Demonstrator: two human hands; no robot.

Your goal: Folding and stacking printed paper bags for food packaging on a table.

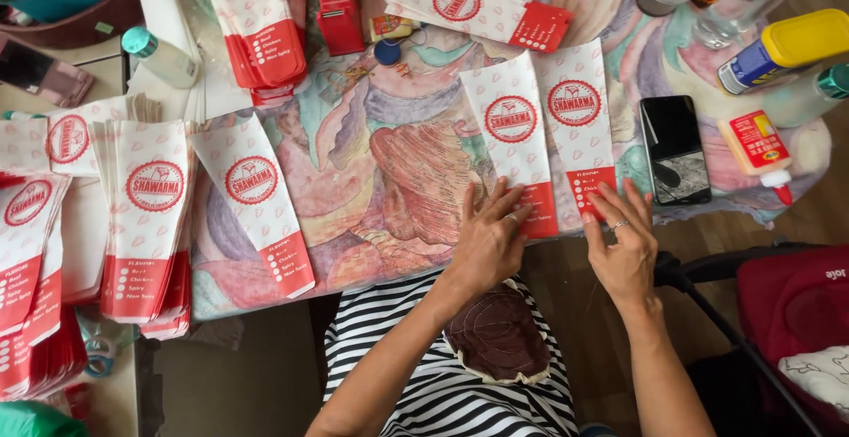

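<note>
Two long white paper sleeves with red ends and round red marks lie side by side near the table's front edge. My left hand (487, 235) rests flat with its fingers on the red end of the left sleeve (511, 136). My right hand (622, 238) presses its fingertips on the red end of the right sleeve (576, 118). Neither hand grips anything. A single sleeve (254, 198) lies apart to the left, and a thick stack of the same sleeves (146, 216) sits at the far left.
A black phone (675, 148) lies right of the sleeves, beside a glue bottle (759, 147) and a yellow-capped bottle (783, 48). A red tape dispenser (336, 3) and more sleeve piles (256, 21) are at the back. A red stroller (791, 313) stands at right.
</note>
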